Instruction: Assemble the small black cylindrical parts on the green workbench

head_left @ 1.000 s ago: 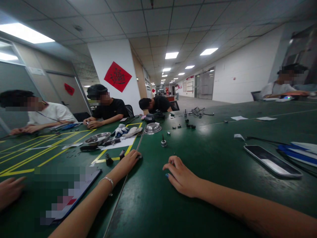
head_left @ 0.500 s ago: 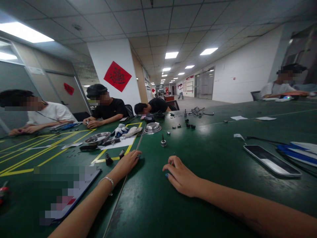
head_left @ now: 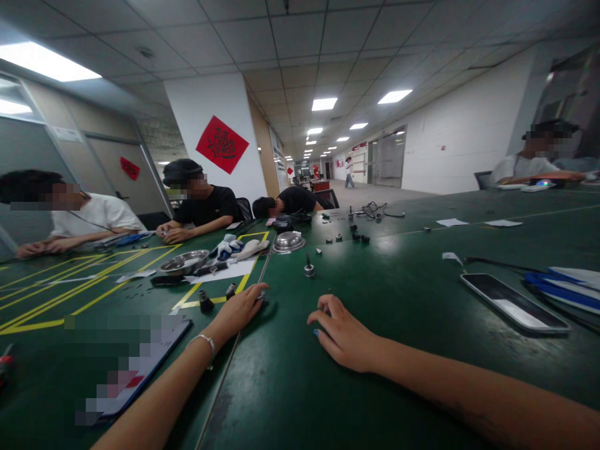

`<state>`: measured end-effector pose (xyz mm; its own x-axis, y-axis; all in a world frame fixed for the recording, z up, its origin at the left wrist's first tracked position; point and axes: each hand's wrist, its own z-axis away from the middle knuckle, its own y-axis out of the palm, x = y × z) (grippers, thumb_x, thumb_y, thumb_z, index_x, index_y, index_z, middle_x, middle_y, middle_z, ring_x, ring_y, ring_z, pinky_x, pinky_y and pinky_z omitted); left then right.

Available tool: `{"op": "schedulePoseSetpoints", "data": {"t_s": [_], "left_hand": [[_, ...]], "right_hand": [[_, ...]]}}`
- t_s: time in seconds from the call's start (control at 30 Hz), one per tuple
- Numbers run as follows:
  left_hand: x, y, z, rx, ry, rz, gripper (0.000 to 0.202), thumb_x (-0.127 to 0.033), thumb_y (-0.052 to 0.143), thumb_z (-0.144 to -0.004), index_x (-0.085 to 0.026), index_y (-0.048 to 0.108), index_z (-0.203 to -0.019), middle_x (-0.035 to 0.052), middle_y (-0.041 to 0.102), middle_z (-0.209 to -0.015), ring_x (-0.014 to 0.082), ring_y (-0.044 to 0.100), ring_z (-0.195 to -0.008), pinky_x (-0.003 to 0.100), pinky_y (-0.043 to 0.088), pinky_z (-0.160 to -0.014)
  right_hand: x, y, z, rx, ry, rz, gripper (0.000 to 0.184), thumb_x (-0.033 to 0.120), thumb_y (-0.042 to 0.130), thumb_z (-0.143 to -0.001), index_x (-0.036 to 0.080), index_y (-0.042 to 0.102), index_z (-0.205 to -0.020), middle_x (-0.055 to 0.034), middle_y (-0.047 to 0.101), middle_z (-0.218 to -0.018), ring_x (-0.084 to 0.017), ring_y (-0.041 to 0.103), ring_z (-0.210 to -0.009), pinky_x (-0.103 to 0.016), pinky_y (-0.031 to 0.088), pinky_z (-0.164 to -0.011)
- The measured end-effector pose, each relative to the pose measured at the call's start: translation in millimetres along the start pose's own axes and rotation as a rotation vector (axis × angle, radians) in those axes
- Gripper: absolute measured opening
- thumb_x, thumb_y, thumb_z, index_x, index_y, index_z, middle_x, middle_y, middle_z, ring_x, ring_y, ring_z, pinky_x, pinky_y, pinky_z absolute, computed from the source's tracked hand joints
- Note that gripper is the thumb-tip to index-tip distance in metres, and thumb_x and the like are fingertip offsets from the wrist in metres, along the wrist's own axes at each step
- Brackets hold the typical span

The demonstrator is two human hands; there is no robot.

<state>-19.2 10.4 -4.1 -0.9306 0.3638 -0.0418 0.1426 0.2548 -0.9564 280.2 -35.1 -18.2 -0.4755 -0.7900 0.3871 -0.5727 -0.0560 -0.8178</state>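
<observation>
My left hand (head_left: pixel 242 307) rests low over the green table, left of centre, with its fingers together and bent downward. Something small, grey and shiny shows at its fingertips; I cannot make out what it is. Close beside that hand are two small black cylindrical parts (head_left: pixel 205 302). My right hand (head_left: pixel 344 334) lies on the table with loosely curled, parted fingers and nothing visible in them; blue shows on a nail. Beyond and between the hands stands a small metal part with an upright dark stem (head_left: pixel 309 267).
A phone (head_left: pixel 515 304) and a blue-and-white bundle (head_left: pixel 557 290) lie at right. At left is a blurred flat panel (head_left: pixel 140 369). Farther back are a metal bowl (head_left: pixel 185 261), gloves (head_left: pixel 229 248), an upturned metal bowl (head_left: pixel 289 242) and black parts (head_left: pixel 360 238). Several people sit around the table.
Both my hands stay almost still; the left fingers shift very slightly. Far down the corridor, a walking person has moved a little to the right.
</observation>
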Motion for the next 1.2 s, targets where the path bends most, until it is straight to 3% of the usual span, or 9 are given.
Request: {"op": "schedulePoseSetpoints", "data": {"t_s": [0.33,0.73,0.87,0.97,1.1,1.2], "left_hand": [[-1,-0.8,0,0.004,0.032,-0.022,0.029,-0.028,0.038,-0.091,-0.023,0.053,-0.115,0.0071,0.062,-0.110,0.0222,0.065,-0.088,0.033,0.050,-0.079],[6,3.1,-1,-0.024,0.169,0.059,0.024,-0.025,0.043,-0.091,-0.019,0.056,-0.110,0.0083,0.058,-0.107,0.0229,0.056,-0.101,0.039,0.046,-0.092],[3,5.0,-2,-0.075,0.153,0.083,0.022,-0.025,0.048,-0.088,-0.021,0.059,-0.106,0.0071,0.057,-0.105,0.0229,0.055,-0.100,0.040,0.045,-0.093],[-13,7.8,-5,-0.072,0.086,0.123,0.022,-0.024,0.050,-0.087,-0.020,0.062,-0.105,0.0076,0.058,-0.105,0.0232,0.056,-0.099,0.040,0.045,-0.092],[-57,14.6,-3,0.005,-0.046,0.218,0.029,-0.020,0.050,-0.085,-0.020,0.059,-0.113,0.0090,0.062,-0.108,0.0256,0.057,-0.104,0.044,0.045,-0.094],[-95,20.5,8,-0.002,0.012,0.318,0.049,-0.025,0.055,-0.082,-0.018,0.045,-0.129,0.0131,0.054,-0.126,0.0293,0.049,-0.119,0.049,0.039,-0.101]], "right_hand": [[-1,0,0,0.011,0.004,-0.008,0.029,0.014,0.051,-0.086,0.020,0.050,-0.114,-0.0097,0.035,-0.117,-0.023,0.045,-0.106,-0.040,0.041,-0.094],[1,-2,0,0.018,0.004,-0.008,0.028,0.013,0.051,-0.085,0.020,0.051,-0.113,-0.0092,0.036,-0.116,-0.021,0.046,-0.101,-0.039,0.042,-0.091],[1,-2,0,0.028,0.006,-0.005,0.028,0.014,0.050,-0.086,0.020,0.051,-0.113,-0.0094,0.036,-0.116,-0.021,0.047,-0.100,-0.039,0.043,-0.089],[1,-1,0,0.028,-0.002,-0.001,0.028,0.013,0.051,-0.085,0.019,0.052,-0.112,-0.0097,0.037,-0.115,-0.022,0.047,-0.100,-0.039,0.042,-0.090],[-1,1,0,0.001,-0.022,0.004,0.028,0.012,0.051,-0.085,0.018,0.051,-0.113,-0.0101,0.038,-0.113,-0.022,0.047,-0.100,-0.039,0.042,-0.091],[-1,2,-1,-0.029,-0.036,0.010,0.033,0.011,0.051,-0.084,0.016,0.048,-0.116,-0.0110,0.040,-0.113,-0.022,0.046,-0.103,-0.039,0.041,-0.094]]}}
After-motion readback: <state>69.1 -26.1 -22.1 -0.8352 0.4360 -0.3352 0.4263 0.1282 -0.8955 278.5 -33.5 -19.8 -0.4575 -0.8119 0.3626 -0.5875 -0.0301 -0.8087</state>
